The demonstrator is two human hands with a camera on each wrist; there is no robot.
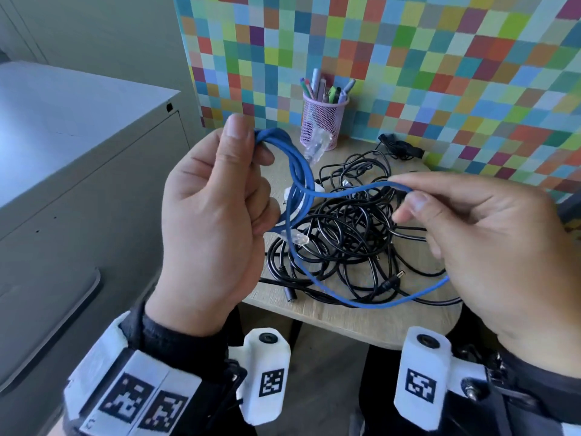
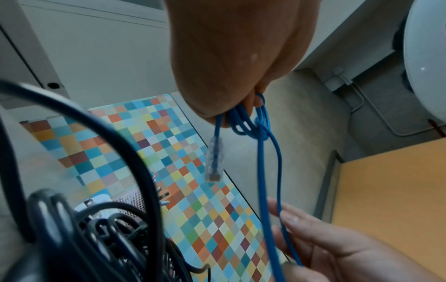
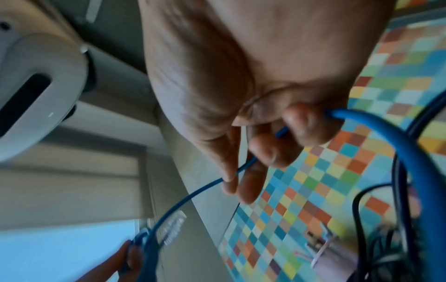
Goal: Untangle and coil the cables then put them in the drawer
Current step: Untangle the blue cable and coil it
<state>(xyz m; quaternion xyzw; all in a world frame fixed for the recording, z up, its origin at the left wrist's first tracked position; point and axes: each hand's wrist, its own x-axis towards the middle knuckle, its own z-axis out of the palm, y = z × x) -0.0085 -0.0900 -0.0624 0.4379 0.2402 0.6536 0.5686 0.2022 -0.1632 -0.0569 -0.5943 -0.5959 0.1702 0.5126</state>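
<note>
My left hand (image 1: pixel 217 196) is raised over the table's left end and grips several coiled loops of a blue network cable (image 1: pixel 298 171) between thumb and fingers. A clear plug (image 1: pixel 297 238) of that cable hangs just below the fist; the left wrist view shows this clear plug (image 2: pixel 214 160) dangling too. My right hand (image 1: pixel 465 225) pinches the loose blue strand (image 1: pixel 371 187) at thumb and fingertips, and the strand sags in a wide loop back under the hand. A tangled pile of black cables (image 1: pixel 349 228) lies on the small wooden table (image 1: pixel 355 319) beneath both hands.
A pink mesh pen cup (image 1: pixel 322 121) stands at the table's back edge against a multicoloured checkered panel (image 1: pixel 408 58). A grey cabinet (image 1: pixel 69 127) fills the left side. A white charger (image 1: pixel 290 195) lies partly hidden behind the blue loops.
</note>
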